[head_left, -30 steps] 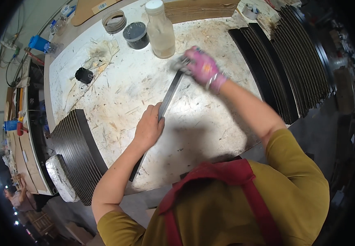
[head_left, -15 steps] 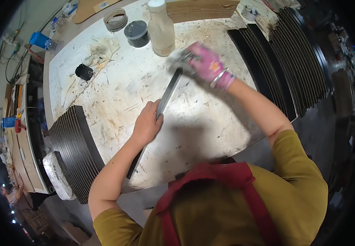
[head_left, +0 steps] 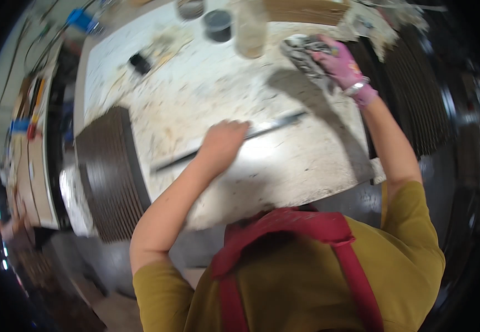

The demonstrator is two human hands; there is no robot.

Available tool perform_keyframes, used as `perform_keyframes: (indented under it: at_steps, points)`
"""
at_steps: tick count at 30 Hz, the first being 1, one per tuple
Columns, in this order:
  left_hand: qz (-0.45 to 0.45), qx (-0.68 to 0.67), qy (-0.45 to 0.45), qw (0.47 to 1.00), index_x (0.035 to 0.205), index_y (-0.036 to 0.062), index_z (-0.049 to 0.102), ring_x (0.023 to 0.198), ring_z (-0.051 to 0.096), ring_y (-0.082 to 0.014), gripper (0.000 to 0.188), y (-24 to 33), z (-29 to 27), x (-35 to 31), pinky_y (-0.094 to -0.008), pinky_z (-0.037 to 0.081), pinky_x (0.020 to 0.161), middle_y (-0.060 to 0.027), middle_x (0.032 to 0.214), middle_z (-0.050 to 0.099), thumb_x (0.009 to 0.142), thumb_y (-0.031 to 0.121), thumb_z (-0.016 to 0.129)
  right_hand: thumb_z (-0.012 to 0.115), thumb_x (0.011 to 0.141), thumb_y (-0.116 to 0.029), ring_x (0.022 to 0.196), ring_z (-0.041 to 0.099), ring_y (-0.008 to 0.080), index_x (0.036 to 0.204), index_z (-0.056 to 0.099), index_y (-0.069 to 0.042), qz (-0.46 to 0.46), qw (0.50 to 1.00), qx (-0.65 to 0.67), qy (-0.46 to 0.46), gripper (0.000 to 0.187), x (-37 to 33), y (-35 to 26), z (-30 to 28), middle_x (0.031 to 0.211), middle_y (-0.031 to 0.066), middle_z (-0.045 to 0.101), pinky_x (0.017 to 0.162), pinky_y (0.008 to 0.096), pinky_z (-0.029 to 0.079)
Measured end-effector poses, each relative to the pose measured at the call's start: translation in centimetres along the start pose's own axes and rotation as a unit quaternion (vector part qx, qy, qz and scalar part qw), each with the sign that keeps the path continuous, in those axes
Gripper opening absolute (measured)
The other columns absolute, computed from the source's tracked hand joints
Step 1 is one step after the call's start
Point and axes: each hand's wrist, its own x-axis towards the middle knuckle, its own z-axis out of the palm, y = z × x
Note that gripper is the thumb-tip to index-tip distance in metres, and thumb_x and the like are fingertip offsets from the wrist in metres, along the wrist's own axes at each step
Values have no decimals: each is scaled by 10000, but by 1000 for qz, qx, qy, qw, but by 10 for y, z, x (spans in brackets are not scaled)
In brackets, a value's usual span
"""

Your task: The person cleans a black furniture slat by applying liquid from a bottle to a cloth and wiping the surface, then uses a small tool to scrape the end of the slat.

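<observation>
My bare left hand [head_left: 226, 145] is closed around the middle of a long, narrow dark strip [head_left: 276, 124], which slants over the white worktable from lower left to upper right. My right hand [head_left: 342, 66], in a pink glove with a band at the wrist, grips a crumpled grey-and-white rag [head_left: 305, 54]. Both hand and rag are above the far right of the table, apart from the strip, and the rag throws a shadow on the tabletop. Motion blurs much of the picture.
A row of dark strips [head_left: 110, 171] lies at the left edge beside a foil-wrapped block [head_left: 75, 202]. More dark strips [head_left: 417, 94] are stacked on the right. At the back stand a cloudy bottle [head_left: 250, 30], a tub of dark stuff [head_left: 218, 26] and a small black cup [head_left: 139, 63].
The strip has turned from steep to nearly crosswise in my left hand. My right hand has moved right with the rag, away from the strip's end. The view has shifted.
</observation>
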Motion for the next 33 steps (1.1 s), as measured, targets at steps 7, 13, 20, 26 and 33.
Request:
perform_keyframes:
  at_steps: [7,13,20,26,33]
  points:
    - [52,20,75,996,1079,114,580,961,552,-255,331,46,43,-10,-418,411,864,-51,1001,607,788,259,645,604,776,-212,926,584,305,1118,551,-12,-197,954,26,-225,400,-22,-77,90,1015,157,577,852,370,466]
    - [42,-64,197,977,1181,115,558,1153,495,-319,380,41,83,-10,-440,388,998,-109,1198,550,818,222,596,591,779,-147,894,566,348,1110,519,-91,-299,878,-84,-363,343,-36,-95,207,981,138,536,745,425,481]
    - [116,9,213,970,1171,63,556,1214,430,-338,349,34,80,-8,-524,335,1020,-107,1238,519,832,116,489,576,809,-104,855,578,366,1053,493,-81,-250,902,-16,-352,259,2,-119,273,969,161,532,717,443,482]
    - [-3,-279,237,931,1196,59,533,1157,498,-324,331,41,70,-10,-441,392,979,-141,1232,532,883,155,485,599,759,-54,875,581,368,1083,488,-76,-188,903,-57,-382,343,-29,-116,219,980,170,538,725,442,477]
    - [78,-117,227,964,1226,82,520,1124,515,-324,344,19,72,-2,-421,411,959,-135,1208,549,899,179,472,581,805,-111,901,570,368,1078,480,-86,-192,929,-35,-315,292,-10,-113,271,1000,157,536,782,427,463]
